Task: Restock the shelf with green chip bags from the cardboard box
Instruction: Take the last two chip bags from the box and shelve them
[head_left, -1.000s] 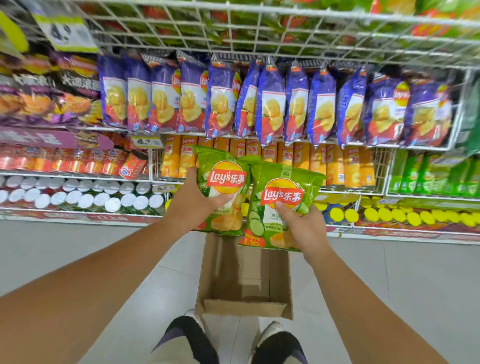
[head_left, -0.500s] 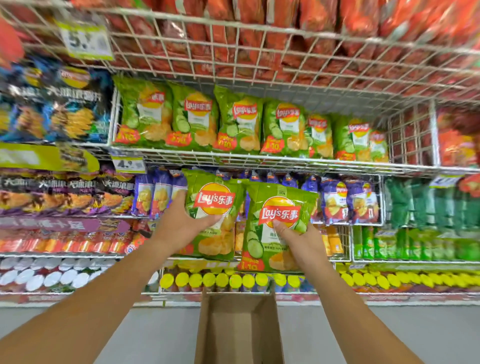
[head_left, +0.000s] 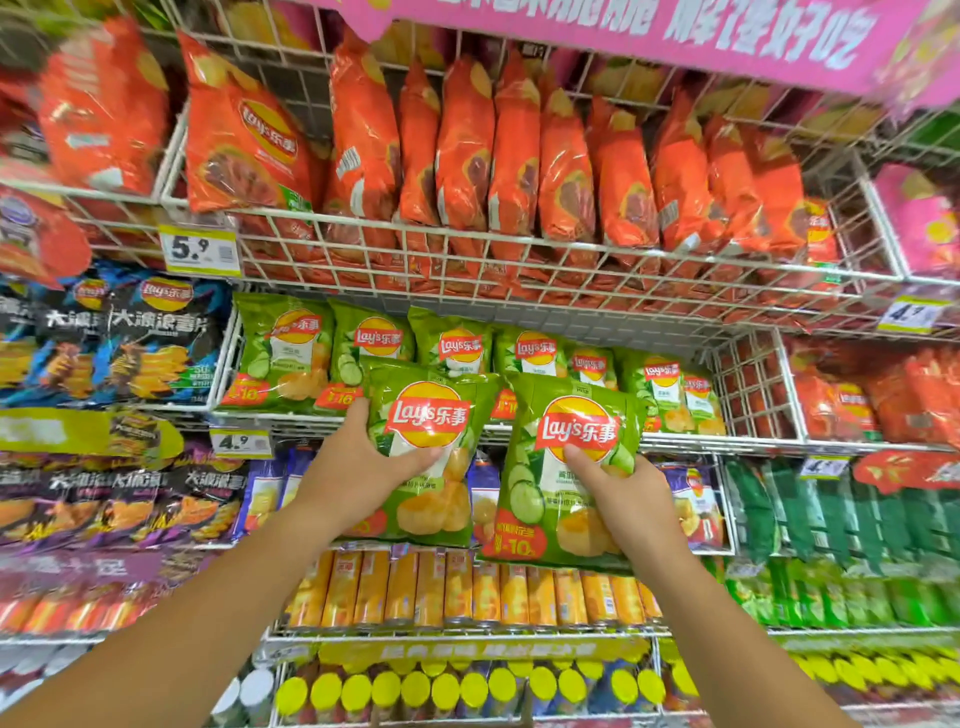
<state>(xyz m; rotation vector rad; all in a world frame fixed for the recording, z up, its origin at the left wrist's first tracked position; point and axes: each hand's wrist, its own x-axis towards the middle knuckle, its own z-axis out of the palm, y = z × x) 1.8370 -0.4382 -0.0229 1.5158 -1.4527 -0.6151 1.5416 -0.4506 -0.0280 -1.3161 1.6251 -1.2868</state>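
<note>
Wire shelf (head_left: 753, 389) is seen partly filled with green chip bags (head_left: 457, 343), while left bag (head_left: 431, 415) and right bag (head_left: 571, 431), gripped by left hand (head_left: 358, 467) and right hand (head_left: 618, 499) before its front edge, are not yet placed.

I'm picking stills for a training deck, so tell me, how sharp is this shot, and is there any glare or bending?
Head view: the left bag and right bag read sharp in the centre; the pink banner and the side edges smear with motion blur; the wire shelf bows from the wide lens; the orange bags show soft sheen; lighting is bright and even.
</note>
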